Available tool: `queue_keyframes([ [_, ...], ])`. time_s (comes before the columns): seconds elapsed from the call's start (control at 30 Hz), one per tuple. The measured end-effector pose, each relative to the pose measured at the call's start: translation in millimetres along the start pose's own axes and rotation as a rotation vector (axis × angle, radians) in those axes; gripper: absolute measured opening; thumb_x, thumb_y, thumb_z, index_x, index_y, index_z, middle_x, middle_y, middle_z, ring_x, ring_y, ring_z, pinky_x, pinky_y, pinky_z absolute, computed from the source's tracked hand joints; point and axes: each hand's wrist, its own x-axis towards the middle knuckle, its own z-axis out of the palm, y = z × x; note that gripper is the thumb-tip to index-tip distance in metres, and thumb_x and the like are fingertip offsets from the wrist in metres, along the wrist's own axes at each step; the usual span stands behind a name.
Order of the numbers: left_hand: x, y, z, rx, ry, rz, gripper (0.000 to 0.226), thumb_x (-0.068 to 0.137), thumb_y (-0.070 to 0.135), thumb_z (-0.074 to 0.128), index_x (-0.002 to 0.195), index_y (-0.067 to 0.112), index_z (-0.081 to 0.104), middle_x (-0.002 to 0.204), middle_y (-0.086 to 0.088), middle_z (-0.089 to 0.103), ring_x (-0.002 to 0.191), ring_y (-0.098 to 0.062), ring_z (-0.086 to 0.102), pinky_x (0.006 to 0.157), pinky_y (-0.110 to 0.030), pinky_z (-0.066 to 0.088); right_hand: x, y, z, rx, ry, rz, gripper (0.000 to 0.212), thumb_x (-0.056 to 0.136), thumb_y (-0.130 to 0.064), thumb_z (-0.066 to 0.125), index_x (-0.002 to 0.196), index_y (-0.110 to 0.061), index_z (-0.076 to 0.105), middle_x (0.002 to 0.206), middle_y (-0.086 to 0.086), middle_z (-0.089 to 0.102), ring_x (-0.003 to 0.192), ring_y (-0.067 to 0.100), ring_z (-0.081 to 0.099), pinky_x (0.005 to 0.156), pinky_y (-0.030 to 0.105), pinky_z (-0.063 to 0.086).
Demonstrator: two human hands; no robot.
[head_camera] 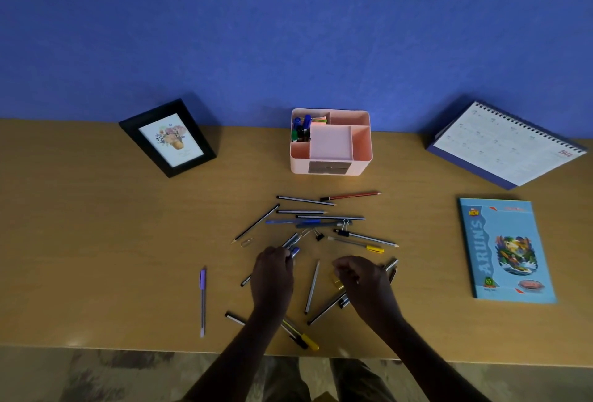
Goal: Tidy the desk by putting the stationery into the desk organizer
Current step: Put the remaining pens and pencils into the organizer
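**Both hands working over the scattered pens**

The left hand (272,273) is reaching into the pile with its fingers curling round a small blue item (295,252) at the fingertips. The right hand (362,279) is hovering just beside it with fingers bent inward; whether it is gripping anything cannot be told, though something yellow (338,284) is showing under its thumb side.

The loose pens and pencils (313,287) are lying spread across the middle of the desk (96,241), between the hands and the desk organizer (300,164); a purple pen (202,299) is lying apart to the left; a red pencil (351,195) is lying nearest the organizer; black binder clips (343,233) and a paper clip (246,242) are sitting among them.

The organizer is standing at the back against the blue wall, with markers (301,128) standing in its rear left compartment; a picture frame (168,138) is leaning to its left, a calendar (507,144) to its right, and a notebook (507,250) is lying near the calendar.
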Motion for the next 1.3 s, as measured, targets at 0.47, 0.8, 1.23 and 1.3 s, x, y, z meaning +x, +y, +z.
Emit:
queue_keyframes([
  [0.47, 7, 23, -15, -0.137, 0.078, 0.087, 0.016, 0.098, 0.019, 0.07, 0.111, 0.016, 0.078, 0.097, 0.002, 0.073, 0.084, -0.008, 0.064, 0.07, -0.02, 0.047, 41, -39, -7, 0.147, -0.008, 0.068, 0.019, 0.101, -0.019, 0.073, 0.12, -0.019, 0.075, 0.102, -0.011, 0.076, 0.093, 0.0, 0.071, 0.072, 0.018, 0.057],
  [0.8, 27, 74, -62, -0.393, 0.238, 0.319, 0.012, 0.101, 0.025, 0.07, 0.111, 0.021, 0.076, 0.1, 0.009, 0.071, 0.09, -0.005, 0.064, 0.076, -0.029, 0.056, 92, -86, -31, 0.404, 0.093, 0.099, 0.01, 0.1, -0.014, 0.075, 0.109, -0.019, 0.078, 0.088, -0.004, 0.079, 0.078, 0.016, 0.078, 0.071, 0.041, 0.067],
  [1.23, 86, 83, -80, -0.611, 0.335, 0.135, 0.015, 0.1, 0.028, 0.073, 0.112, 0.018, 0.076, 0.099, 0.008, 0.077, 0.086, -0.001, 0.072, 0.073, -0.022, 0.058, 172, -113, -31, 0.392, 0.136, 0.072, 0.008, 0.101, -0.023, 0.075, 0.105, -0.017, 0.076, 0.097, -0.009, 0.079, 0.091, 0.009, 0.077, 0.084, 0.029, 0.066],
  [1.3, 105, 84, -81, -0.692, 0.262, 0.002, 0.017, 0.101, 0.032, 0.071, 0.113, 0.021, 0.076, 0.099, 0.013, 0.077, 0.088, 0.005, 0.071, 0.075, -0.021, 0.057, 195, -107, -21, 0.373, 0.196, 0.143, 0.008, 0.101, -0.023, 0.075, 0.106, -0.017, 0.076, 0.098, -0.008, 0.079, 0.088, 0.012, 0.078, 0.085, 0.038, 0.068],
])
